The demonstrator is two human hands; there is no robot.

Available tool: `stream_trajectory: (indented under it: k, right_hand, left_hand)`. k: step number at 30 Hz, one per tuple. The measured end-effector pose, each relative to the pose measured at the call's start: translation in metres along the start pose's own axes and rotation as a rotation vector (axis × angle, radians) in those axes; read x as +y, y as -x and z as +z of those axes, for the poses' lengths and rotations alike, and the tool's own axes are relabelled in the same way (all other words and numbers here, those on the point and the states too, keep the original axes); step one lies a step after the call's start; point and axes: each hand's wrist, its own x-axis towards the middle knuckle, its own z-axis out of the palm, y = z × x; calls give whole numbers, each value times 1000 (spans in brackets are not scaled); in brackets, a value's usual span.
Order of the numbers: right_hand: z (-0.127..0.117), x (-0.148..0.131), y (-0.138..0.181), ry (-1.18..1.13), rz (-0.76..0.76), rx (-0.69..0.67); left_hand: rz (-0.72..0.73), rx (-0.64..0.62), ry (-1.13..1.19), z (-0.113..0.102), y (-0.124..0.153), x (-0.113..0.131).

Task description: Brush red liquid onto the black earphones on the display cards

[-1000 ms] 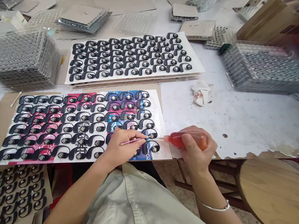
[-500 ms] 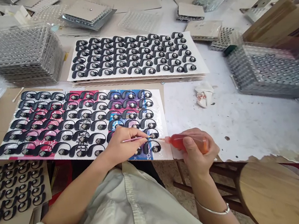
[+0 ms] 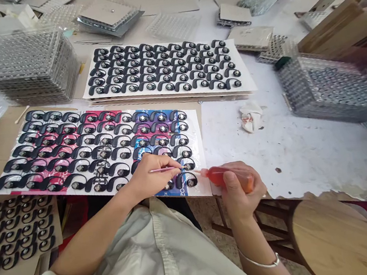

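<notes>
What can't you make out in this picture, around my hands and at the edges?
All in the head view:
- Pink stick: its tip is too small to tell whether it touches a black piece.
- Red bottle: its far side is hidden, and my right hand covers part of it.
- Patterned sheet: my left hand hides part.
- Wooden stool: cut off by the bottom edge.

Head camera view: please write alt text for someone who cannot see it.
A person's left hand holds a thin stick and the right hand a reddish bottle, both tips close together over rows of curved black pieces on a printed sheet. More pieces lie on a white sheet behind.
</notes>
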Motion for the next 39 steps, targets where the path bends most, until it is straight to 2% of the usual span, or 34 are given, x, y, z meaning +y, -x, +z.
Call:
stream_trajectory:
  k: [9,19,23,28,30,33,36,39]
  right_hand:
    - [0,-1,10,114,-144,-44]
    - [4,-5,9,123,-305,-71]
    - [3,-5,10,139,-310,-67]
    - [4,-4,13,147,-237,-3]
    - [4,-4,10,56,-212,89]
    - [0,-6,-3,-152,-49,198]
    - [-8,-12,-21,-281,188,172]
    - [-9,-17,-33,-333,264,85]
  left_hand:
    - [4,16,26,1,0,-2]
    - [38,33,-18,-1,2,-2]
    - [44,30,-32,0,3,0]
    - [86,32,-63,-1,5,1]
    - [151,41,-97,0,8,1]
    - [426,121,-176,3,19,1]
    - [725,236,-276,10,38,0]
    - [794,251,-413,20,57,-3]
